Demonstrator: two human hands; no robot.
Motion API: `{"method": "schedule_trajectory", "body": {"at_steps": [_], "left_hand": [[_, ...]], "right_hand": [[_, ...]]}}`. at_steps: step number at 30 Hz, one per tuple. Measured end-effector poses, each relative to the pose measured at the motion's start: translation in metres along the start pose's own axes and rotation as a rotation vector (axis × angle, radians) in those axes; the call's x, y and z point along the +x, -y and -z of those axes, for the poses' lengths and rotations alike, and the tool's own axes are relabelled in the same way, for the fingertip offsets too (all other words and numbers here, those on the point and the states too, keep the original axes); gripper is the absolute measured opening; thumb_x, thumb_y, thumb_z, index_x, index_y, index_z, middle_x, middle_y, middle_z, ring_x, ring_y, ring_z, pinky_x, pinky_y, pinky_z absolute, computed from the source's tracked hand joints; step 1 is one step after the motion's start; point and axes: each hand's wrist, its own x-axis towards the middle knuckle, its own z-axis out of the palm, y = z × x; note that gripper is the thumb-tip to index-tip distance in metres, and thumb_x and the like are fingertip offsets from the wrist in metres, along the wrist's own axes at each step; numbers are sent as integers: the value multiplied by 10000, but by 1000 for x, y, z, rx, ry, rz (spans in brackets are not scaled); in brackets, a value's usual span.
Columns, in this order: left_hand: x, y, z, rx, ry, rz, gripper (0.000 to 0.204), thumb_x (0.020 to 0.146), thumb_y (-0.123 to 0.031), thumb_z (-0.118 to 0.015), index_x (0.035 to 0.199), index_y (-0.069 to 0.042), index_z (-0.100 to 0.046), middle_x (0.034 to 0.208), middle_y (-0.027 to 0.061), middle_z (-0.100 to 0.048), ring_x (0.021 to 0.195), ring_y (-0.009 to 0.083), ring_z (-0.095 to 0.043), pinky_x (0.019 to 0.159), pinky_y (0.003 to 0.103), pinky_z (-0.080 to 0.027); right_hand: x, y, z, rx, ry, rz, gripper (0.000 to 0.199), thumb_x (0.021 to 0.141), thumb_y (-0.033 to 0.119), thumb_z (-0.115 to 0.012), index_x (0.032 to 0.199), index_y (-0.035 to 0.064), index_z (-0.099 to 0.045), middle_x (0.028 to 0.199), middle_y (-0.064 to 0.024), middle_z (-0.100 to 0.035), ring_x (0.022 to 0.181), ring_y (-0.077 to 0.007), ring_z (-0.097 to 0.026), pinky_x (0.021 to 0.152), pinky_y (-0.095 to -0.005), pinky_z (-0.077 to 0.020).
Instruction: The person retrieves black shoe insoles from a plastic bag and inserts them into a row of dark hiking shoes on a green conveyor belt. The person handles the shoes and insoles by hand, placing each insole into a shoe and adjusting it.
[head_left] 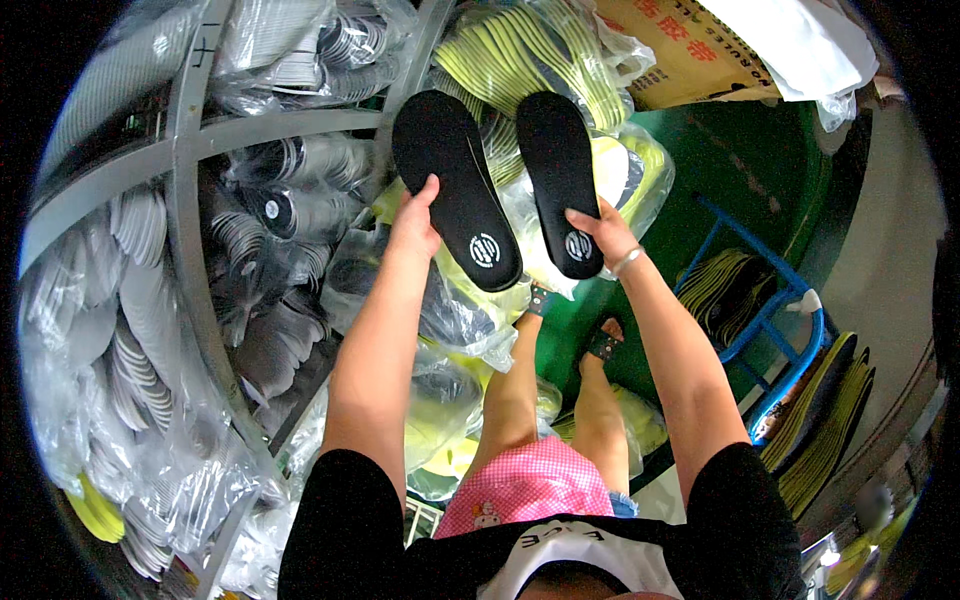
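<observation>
Currently both hands are up in front of the body, approx. centre of scene, one blk insole in each. L hand [415, 225] grips the L insole [455, 175] at its L edge, abt. midway along: thumb on the upper face, other fingers mostly hidden behind, so closed to the insole's thickness. R hand [603, 237] pinches the R insole [556, 170] at its R edge, toward the near end; thumb on top, remaining fingers largely out of sight underneath. Insoles are apart, a gap between them, long axes running near–far, far ends leaning L. Each has a round wht mark at its near end. L insole looks larger in view. Thin line along its R edge; can't tell if a 2nd layer. Pale bracelet [627, 261] on R wrist.

Surroundings: clear bag of yel-grn insoles [515, 50] just beyond the pair; more bagged stock beneath and nearer. Grey metal rack [185, 170] on L, w/ bagged grey insoles [145, 320] about it. Far R: brown carton [680, 55], printed. R: blue tubular frame [812, 345], blk/yel insole stacks [822, 420] beside it. Floor [655, 345] grn. Pink checked cloth [535, 487] at the waist, near side.
</observation>
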Motion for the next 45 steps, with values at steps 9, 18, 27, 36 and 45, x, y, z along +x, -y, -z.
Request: {"method": "schedule_trajectory", "body": {"at_steps": [9,18,27,36,45], "left_hand": [[41,2,1,525,-316,-28,494,790,-285,-566,1189,-106,-336,1152,87,-401,1035,241,-404,802,402,-391],[-131,50,-3,666,-32,61,534,788,-185,-515,1244,-64,-264,1089,85,-435,951,208,-467,791,381,-393],[-272,78,-18,1011,223,314,432,795,-202,-552,1156,-80,-347,1082,98,-456,913,213,-503,712,351,-432],[-342,114,-64,1387,425,420,327,830,-184,-498,1116,-79,-379,1033,101,-490,871,203,-520,667,328,-434],[-385,211,-138,1853,832,456,287,837,-199,-491,1089,-85,-412,970,72,-522,819,171,-531,652,301,-438]], "right_hand": [[37,-35,-10,-595,-383,247,732,710,348,-623,1202,-84,-297,1117,-272,-456,1000,-321,-486,853,-330,-381],[-274,-197,94,-526,-775,-99,318,774,131,-533,1066,13,-487,848,-81,-574,753,-142,-542,687,-266,-447],[-449,-297,51,-218,-1030,-393,283,742,139,-528,987,-2,-520,795,-106,-595,722,-177,-559,664,-274,-448],[-513,-366,-42,298,-1250,-441,280,698,197,-547,916,22,-567,857,-164,-597,845,-280,-561,752,-331,-426],[-474,-422,-170,841,-1337,-461,164,727,194,-521,815,63,-562,593,-36,-526,490,-141,-482,430,-291,-396]]}}
